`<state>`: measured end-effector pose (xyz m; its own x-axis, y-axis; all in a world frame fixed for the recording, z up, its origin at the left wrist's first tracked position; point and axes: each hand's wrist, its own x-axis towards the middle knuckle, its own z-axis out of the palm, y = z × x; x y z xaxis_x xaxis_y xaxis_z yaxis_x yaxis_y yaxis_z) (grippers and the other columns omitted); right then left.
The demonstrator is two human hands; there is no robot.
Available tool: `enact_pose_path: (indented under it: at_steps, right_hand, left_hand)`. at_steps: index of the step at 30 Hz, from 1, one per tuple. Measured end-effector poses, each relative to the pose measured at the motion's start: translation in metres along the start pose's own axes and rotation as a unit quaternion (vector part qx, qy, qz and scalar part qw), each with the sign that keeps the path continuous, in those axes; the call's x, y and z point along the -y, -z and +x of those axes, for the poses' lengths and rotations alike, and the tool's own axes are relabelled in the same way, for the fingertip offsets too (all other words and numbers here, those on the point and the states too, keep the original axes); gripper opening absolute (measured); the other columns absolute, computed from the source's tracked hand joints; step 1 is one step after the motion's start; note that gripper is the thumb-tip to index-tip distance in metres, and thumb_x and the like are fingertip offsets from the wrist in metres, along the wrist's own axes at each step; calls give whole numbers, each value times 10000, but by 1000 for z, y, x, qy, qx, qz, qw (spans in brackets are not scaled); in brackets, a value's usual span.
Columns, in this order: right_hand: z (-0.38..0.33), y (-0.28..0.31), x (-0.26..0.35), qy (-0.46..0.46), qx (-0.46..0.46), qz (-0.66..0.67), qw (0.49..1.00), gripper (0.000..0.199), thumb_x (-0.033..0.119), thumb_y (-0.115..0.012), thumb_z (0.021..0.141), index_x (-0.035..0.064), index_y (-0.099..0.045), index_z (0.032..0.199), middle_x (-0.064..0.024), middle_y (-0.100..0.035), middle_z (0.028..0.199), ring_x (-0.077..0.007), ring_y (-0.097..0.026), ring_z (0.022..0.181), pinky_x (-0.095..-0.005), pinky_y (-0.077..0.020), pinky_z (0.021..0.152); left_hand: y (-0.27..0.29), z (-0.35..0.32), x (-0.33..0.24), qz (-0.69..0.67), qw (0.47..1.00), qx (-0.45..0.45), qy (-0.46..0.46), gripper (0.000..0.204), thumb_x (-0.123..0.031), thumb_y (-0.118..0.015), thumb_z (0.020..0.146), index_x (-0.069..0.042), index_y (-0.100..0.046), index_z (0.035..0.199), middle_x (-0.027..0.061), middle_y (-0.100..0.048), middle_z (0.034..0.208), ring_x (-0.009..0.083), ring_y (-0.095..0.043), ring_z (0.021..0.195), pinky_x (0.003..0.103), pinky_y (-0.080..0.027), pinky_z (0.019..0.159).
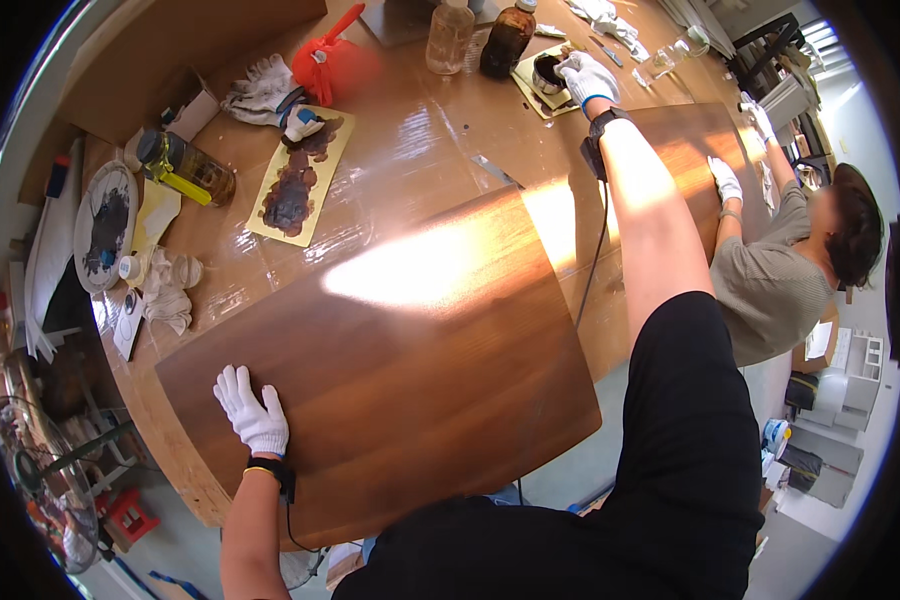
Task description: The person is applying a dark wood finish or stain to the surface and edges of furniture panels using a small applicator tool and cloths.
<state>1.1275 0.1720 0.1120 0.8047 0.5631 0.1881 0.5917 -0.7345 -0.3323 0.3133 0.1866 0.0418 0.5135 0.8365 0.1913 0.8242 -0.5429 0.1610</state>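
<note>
Clock refs from view centre. Wood panel lies flat on the worktop, from the middle out toward 7 and 8 o'clock, near edge facing the person's body at 6. Left hand, gloved, is palm-down on it at 8, fingers spread wide, gripping nothing. Right hand, also gloved, is reached out to 1 o'clock, fingers at a small dark-stained pot. Can't tell if it's pinching the rim or something inside.

Progress, my read: visible face looks brown all over, no raw pale patch that I can spot, tone deeper toward 9 o'clock. So colour coverage looks mostly done. Glare washes out a strip near 12; can't verify there. What's left isn't readable from one view, but a hand at the pot suggests it isn't closed out.

Further out: pot sits on a yellow pad. Clear bottle at 12, brown bottle just clockwise. Blotched yellow sheet at 10 to 11, strapped jar at 10, stained oval plate between 9 and 10. Second panel at 2, co-worker's gloved hand on it; co-worker at 3.
</note>
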Motion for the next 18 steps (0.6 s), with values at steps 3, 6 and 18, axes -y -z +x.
enact_pose_path:
  at_steps: [3,6,18]
  right_hand:
    - [15,-8,5,-16,28,-52,998,486,402,-726,856,71,-708,1212,-162,-740,1209,-339,-691,1137,-430,-529,976]
    - [24,-11,9,-72,24,-62,995,616,466,-749,813,90,-653,1293,-216,-707,1252,-401,-669,1162,-453,-526,988]
    - [27,-5,25,-48,44,-115,991,566,429,-741,836,77,-672,1273,-225,-705,1250,-400,-666,1177,-469,-533,997]
  left_hand:
    - [1,0,0,-4,1000,2,-3,583,-158,-664,920,-15,-511,1465,225,-431,1590,440,-346,1500,580,-221,1268]
    - [2,0,0,-8,1000,10,-3,592,-139,-660,912,-8,-503,1468,231,-429,1589,449,-344,1499,589,-218,1267]
    - [3,3,-1,-12,1000,17,-9,603,-117,-653,901,2,-492,1470,247,-420,1589,476,-338,1493,603,-215,1262]
